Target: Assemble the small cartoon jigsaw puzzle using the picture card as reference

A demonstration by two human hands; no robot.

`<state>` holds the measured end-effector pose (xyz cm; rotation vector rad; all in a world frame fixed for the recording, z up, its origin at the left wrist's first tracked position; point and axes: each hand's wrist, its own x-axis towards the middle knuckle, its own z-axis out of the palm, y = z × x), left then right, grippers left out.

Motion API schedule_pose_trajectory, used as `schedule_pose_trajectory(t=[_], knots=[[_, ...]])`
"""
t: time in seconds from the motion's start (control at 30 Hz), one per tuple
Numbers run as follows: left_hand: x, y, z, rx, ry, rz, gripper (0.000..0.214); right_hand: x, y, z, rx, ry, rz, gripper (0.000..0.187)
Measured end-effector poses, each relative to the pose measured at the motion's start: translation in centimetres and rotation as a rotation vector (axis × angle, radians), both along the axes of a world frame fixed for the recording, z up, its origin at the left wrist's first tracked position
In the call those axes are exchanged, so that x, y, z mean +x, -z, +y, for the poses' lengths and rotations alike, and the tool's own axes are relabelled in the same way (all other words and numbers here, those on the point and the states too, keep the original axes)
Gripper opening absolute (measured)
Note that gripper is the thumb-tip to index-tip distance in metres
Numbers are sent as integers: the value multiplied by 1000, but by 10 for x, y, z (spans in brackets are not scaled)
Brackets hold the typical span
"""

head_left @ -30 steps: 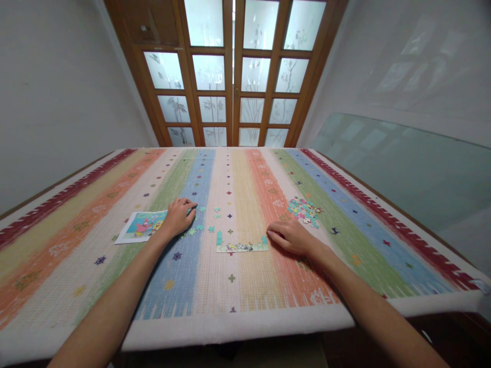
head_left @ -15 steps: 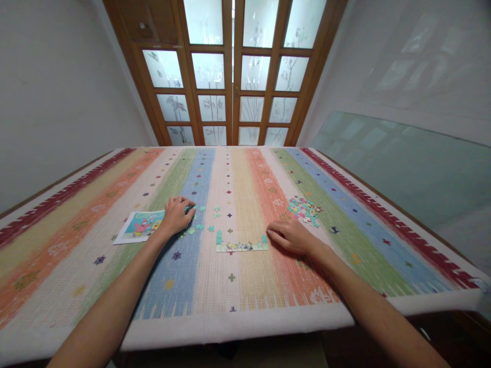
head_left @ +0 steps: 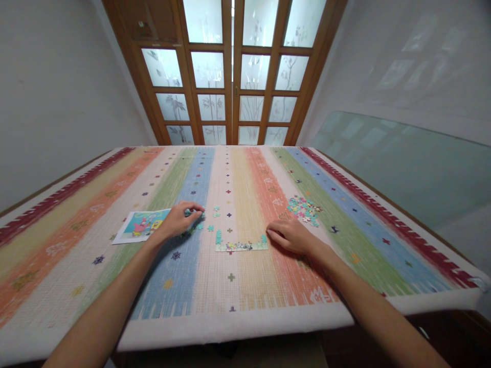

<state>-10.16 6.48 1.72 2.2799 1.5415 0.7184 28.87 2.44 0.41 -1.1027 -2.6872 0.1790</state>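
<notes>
My left hand [head_left: 183, 219] is over the loose teal puzzle pieces [head_left: 210, 228], thumb and forefinger pinched at a teal piece that is mostly covered by the fingertips. Beneath that hand more pieces are partly hidden. Close to its wrist lies a picture sheet [head_left: 138, 225] with cartoon figures. My right hand [head_left: 288, 235] rests on the cloth, fingers curled together, nothing visible in them. Just left of it is a joined strip of puzzle [head_left: 241, 246], a bottom edge with short upright sides at both ends.
A heap of mixed puzzle pieces [head_left: 305, 208] lies beyond my right hand. The striped cloth [head_left: 215, 286] covers the whole table up to its front edge. Wooden doors with glass panes [head_left: 255, 71] stand behind, with walls on both sides.
My left hand has shifted a little to the right, its fingertips now on a teal piece that lay uncovered before. My right hand stays where it was.
</notes>
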Motion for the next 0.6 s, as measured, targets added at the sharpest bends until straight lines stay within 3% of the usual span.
schedule_pose_trajectory(t=[0.1,0.27,0.6], knots=[[12,1,-7,-26,67,-35,28,1,3,1,1,-8,1,36],[25,5,-10,0,56,-98,33,2,3,1,5,-9,28,34],[5,-2,-15,83,136,-9,18,2,4,1,21,-24,48,33]])
